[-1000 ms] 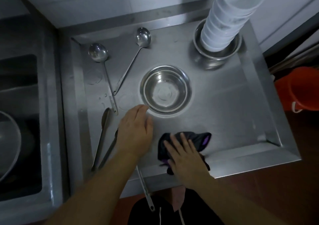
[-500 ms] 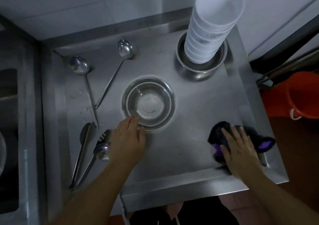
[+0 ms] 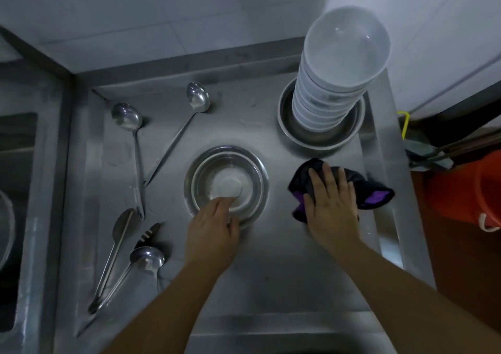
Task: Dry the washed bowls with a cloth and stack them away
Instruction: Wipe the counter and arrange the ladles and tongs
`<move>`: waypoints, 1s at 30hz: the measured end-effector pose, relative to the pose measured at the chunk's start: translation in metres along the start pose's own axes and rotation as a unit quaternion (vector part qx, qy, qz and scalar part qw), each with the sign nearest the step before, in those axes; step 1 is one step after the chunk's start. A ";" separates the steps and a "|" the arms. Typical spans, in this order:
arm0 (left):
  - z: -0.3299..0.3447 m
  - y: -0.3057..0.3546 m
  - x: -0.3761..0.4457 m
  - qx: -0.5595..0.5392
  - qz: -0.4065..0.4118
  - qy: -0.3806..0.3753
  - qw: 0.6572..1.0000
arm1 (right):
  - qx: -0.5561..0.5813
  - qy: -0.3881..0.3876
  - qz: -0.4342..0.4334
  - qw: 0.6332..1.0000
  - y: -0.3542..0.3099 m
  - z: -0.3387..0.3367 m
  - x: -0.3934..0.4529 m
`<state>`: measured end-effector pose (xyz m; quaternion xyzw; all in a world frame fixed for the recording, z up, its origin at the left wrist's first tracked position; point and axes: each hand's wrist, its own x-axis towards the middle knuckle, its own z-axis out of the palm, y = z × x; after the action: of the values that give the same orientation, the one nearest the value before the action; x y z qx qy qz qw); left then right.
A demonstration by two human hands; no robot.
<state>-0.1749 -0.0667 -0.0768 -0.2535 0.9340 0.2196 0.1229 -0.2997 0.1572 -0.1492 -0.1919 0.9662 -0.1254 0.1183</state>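
The steel bowl (image 3: pixel 226 185) sits mid-table (image 3: pixel 271 272). The left hand (image 3: pixel 212 231) meets its rim at 6 o'clock, fingers curling over it. At the bowl's 3 o'clock, the right hand (image 3: pixel 332 201) presses flat, fingers straight, on the cloth (image 3: pixel 374 193). White bowls (image 3: pixel 336 82) are stacked at 1 o'clock.

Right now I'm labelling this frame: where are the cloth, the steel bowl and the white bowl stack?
cloth (image 3: pixel 376 195): head view, its purple-edged right end.
steel bowl (image 3: pixel 230 163): head view, far inner wall.
white bowl stack (image 3: pixel 345 45): head view, inside the top bowl.
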 end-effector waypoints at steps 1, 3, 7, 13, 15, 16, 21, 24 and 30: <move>-0.001 -0.003 0.004 0.002 -0.006 0.000 1.000 | -0.001 -0.004 -0.028 1.000 -0.008 0.003 0.001; -0.002 -0.008 0.012 0.010 -0.017 -0.004 1.000 | -0.004 -0.018 -0.092 0.996 -0.022 0.011 0.005; -0.003 -0.019 0.019 0.015 -0.038 -0.019 0.999 | -0.002 -0.030 -0.143 0.989 -0.057 0.023 0.032; -0.014 -0.048 0.048 0.013 -0.050 -0.012 0.999 | 0.024 -0.013 -0.089 0.996 -0.129 0.032 0.109; -0.022 -0.061 0.066 0.015 -0.044 -0.005 0.999 | 0.048 -0.005 -0.045 0.998 -0.151 0.030 0.137; -0.026 -0.068 0.077 0.016 -0.036 0.000 0.999 | 0.057 -0.004 -0.030 0.998 -0.159 0.029 0.151; -0.043 -0.098 0.129 0.054 -0.019 -0.009 0.998 | 0.069 0.018 0.002 0.997 -0.184 0.020 0.224; -0.043 -0.110 0.141 0.078 -0.017 -0.050 0.996 | 0.067 0.040 0.005 0.997 -0.191 0.020 0.247; -0.044 -0.117 0.150 0.048 -0.058 -0.045 0.996 | 0.020 0.005 -0.151 0.988 -0.181 0.021 0.211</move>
<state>-0.2447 -0.2415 -0.1309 -0.2909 0.9207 0.1779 0.1897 -0.4218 -0.0937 -0.1553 -0.3325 0.9240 -0.1618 0.0973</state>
